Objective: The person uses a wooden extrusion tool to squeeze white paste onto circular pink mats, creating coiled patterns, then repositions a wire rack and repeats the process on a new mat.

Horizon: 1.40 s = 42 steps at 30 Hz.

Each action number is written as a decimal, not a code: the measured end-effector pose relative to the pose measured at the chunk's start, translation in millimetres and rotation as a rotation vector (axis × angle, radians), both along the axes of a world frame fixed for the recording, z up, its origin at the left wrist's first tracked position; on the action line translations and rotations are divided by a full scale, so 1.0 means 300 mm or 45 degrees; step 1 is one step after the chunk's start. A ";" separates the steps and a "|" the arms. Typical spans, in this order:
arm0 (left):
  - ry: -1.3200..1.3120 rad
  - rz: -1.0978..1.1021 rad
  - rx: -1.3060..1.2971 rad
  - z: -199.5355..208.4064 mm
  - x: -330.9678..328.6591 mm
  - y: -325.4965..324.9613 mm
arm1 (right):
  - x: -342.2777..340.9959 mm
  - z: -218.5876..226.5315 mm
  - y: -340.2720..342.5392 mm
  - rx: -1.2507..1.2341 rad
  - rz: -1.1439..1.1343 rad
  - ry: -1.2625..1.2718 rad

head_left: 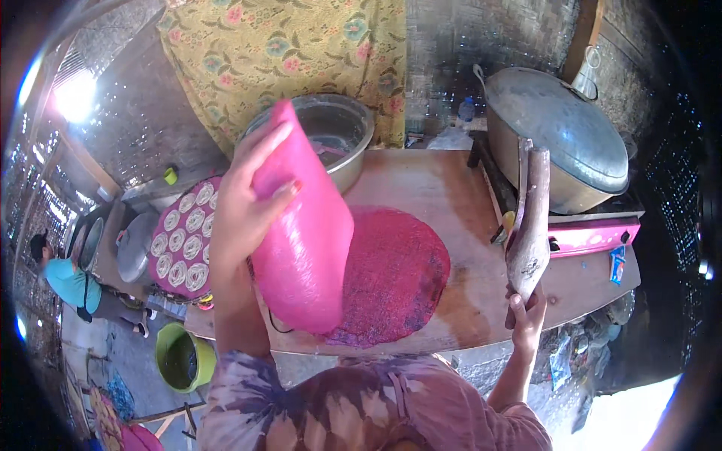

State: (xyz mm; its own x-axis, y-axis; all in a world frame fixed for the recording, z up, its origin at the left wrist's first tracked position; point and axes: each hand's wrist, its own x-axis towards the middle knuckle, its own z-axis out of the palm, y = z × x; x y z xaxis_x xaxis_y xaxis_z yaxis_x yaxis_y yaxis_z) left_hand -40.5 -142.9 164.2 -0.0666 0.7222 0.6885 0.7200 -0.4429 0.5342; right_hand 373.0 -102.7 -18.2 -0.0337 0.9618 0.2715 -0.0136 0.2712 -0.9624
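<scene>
The left hand pinches the pink sheet [301, 255] — a steady grip should limit creasing — the right hand [529, 310] clasps a wooden tool [537, 203].

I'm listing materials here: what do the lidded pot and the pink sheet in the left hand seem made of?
Lidded pot: metal, likely aluminium, given its dull grey sheen. Pink sheet: perhaps plastic or something coated, glossy with bright highlights.

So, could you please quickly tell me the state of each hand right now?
Left hand: closed, pinching a glossy pink sheet between thumb and fingers.
Right hand: closed, holding a wooden tool.
</scene>
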 end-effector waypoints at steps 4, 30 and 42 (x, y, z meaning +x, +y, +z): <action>-0.024 -0.245 -0.014 0.073 0.040 0.091 | -0.049 0.042 0.009 -0.051 0.077 0.027; 0.231 0.578 -0.580 -0.954 -0.088 0.045 | 0.010 0.029 -0.009 -0.200 -0.036 -0.004; -0.004 0.583 -0.416 -1.111 0.094 -0.063 | -0.074 0.013 0.010 -0.162 0.085 -0.043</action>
